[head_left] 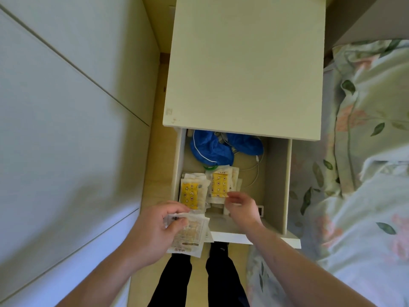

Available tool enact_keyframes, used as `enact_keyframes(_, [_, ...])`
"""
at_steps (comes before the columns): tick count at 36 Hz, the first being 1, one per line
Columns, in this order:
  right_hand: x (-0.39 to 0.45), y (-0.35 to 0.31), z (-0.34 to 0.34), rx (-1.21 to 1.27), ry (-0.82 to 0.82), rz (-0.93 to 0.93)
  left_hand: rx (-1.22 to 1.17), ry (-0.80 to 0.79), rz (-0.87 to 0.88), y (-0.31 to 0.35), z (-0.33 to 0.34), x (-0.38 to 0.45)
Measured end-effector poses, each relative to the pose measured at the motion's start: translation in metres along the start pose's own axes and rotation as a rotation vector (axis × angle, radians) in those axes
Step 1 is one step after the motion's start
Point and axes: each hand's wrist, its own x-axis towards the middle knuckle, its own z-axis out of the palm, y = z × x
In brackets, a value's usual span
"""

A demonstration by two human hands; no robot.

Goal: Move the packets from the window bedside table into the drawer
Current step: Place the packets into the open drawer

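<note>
The white bedside table (243, 63) has a bare top, and its drawer (276, 185) stands pulled open below it. Two small stacks of clear packets with yellow patterned inserts lie in the drawer's near left part, one (192, 194) on the left and one (219, 185) beside it. My left hand (155, 227) grips a bundle of similar packets (190, 234) just over the drawer's front left corner. My right hand (241, 207) hovers inside the drawer with loosely curled fingers, its fingertips at the near edge of the right stack; I see nothing held in it.
Blue fabric (212, 149) and a white cable (252, 171) lie at the back of the drawer, and a small white device (261, 211) sits near its front. A bed with floral bedding (365, 151) is on the right, a pale wall (55, 107) on the left. My legs stand below the drawer front.
</note>
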Motion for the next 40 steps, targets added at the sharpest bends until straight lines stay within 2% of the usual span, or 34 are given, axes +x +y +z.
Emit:
enact_keyframes(6, [-0.056,-0.021,-0.012,0.143,-0.696,0.049,-0.131,0.000,-0.044,0.020,-0.004,0.005])
enact_keyframes(8, [-0.065,-0.025,-0.018,0.175,-0.824,0.103,-0.181,0.001,-0.069,0.028,-0.003,0.009])
enact_keyframes(11, [-0.067,-0.029,-0.026,0.248,-0.871,0.154,-0.219,0.028,-0.132,0.033,-0.001,0.016])
enact_keyframes(16, [-0.058,-0.035,-0.037,0.248,-0.824,0.123,-0.189,0.062,-0.185,0.030,0.002,0.026])
enact_keyframes(21, [-0.047,-0.030,-0.035,0.206,-0.643,0.076,-0.141,0.124,-0.214,0.026,0.007,0.032])
enact_keyframes(25, [-0.027,-0.020,-0.030,0.194,-0.382,0.053,-0.114,0.172,-0.248,0.017,0.004,0.034])
enact_keyframes(27, [-0.011,-0.013,-0.029,0.190,-0.205,0.076,-0.116,0.180,-0.268,0.013,0.002,0.035])
enact_keyframes(29, [0.004,-0.007,-0.027,0.183,-0.095,0.112,-0.101,0.187,-0.274,0.009,0.000,0.035])
enact_keyframes(40, [0.040,0.003,0.006,-0.128,0.005,0.104,-0.035,0.160,-0.287,-0.005,-0.005,0.040])
